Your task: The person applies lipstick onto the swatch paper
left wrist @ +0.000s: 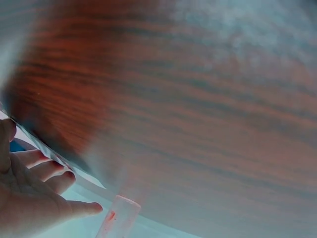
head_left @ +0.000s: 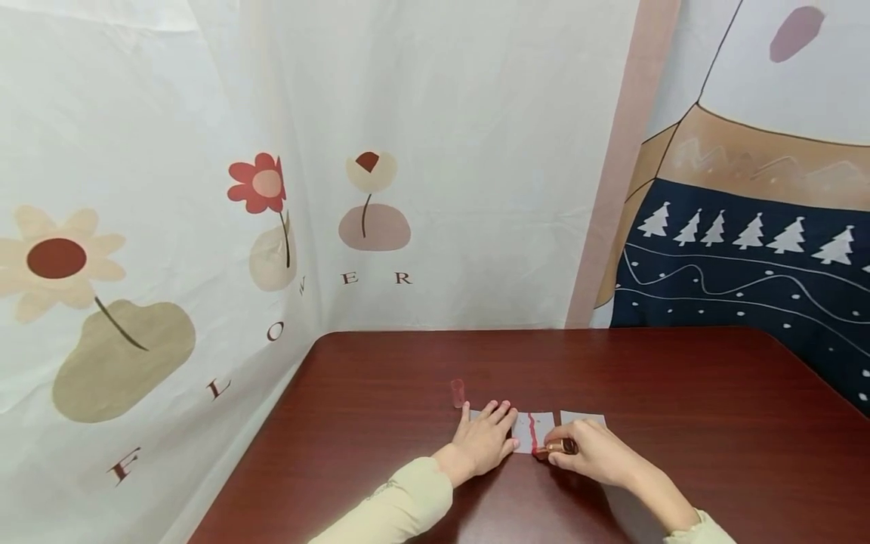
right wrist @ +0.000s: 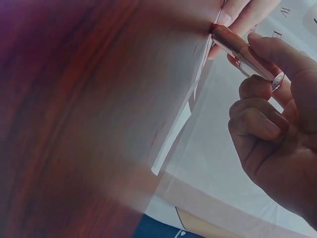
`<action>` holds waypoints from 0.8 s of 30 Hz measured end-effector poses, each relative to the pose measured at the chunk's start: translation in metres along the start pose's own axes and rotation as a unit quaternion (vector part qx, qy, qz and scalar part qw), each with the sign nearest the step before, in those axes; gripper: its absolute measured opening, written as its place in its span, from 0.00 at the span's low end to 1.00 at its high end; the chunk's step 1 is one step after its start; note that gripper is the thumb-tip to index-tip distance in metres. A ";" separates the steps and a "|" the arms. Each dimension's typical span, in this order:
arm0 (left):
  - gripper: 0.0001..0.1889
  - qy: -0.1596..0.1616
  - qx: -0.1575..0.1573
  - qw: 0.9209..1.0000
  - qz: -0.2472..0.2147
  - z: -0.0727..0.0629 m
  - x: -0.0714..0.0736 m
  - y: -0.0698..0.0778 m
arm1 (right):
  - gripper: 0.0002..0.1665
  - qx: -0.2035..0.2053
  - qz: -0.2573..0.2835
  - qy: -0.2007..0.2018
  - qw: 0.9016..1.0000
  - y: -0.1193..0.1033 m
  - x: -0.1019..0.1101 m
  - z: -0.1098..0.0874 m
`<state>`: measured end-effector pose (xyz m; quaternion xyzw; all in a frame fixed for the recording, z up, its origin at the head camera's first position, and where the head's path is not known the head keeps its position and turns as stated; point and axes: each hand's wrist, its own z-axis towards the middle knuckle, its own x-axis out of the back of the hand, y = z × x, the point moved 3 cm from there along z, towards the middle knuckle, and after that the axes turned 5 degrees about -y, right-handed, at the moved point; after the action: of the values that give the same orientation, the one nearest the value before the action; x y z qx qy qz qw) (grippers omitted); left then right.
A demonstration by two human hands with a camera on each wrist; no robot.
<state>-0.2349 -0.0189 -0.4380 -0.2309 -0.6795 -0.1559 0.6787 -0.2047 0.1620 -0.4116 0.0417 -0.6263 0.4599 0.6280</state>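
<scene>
Lipstick (right wrist: pixel 234 43) is in my right hand (head_left: pixel 593 453), pinched btwn thumb and fingers, its red tip at the lower end of a wobbly red line (head_left: pixel 533 432) on the middle sheet (head_left: pixel 546 425). Main risk, imo: tip's right by the near edge, so a bit more pull toward me prob. runs red off the paper and onto the tabletop (head_left: pixel 381 393). Pressing too hard could snap or squash the tip, b/c it's likely soft. My left hand (head_left: pixel 479 444) lies flat w/ fingers spread, gripping nothing, thumb at that sheet's left edge; if it lifts, paper could skid, and if thumb slides right it may smear the line. White paper (head_left: pixel 476 415) shows past those fingers too; can't tell how much is under there. Right sheet (head_left: pixel 584 416) shows just beyond my right hand, w/ a small gap to the middle one, so a careless knuckle could shove it. Pinkish clear tube (head_left: pixel 458 394) looks upright near my left little finger; a sideways nudge might topple it.
</scene>
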 end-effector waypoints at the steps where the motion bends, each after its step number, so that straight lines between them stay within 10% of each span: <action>1: 0.27 0.000 -0.001 1.000 0.000 0.000 0.000 0.001 | 0.04 0.001 -0.002 0.003 1.000 0.000 0.001 -0.002; 24: 0.28 0.025 -0.030 0.992 -0.118 0.007 0.006 0.002 | 0.13 -0.086 -0.011 0.084 0.993 0.014 0.051 -0.059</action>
<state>-0.2395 -0.0125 -0.4324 -0.1649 -0.6798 -0.2612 0.6652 -0.1805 0.2338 -0.3897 -0.0442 -0.6083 0.3999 0.6842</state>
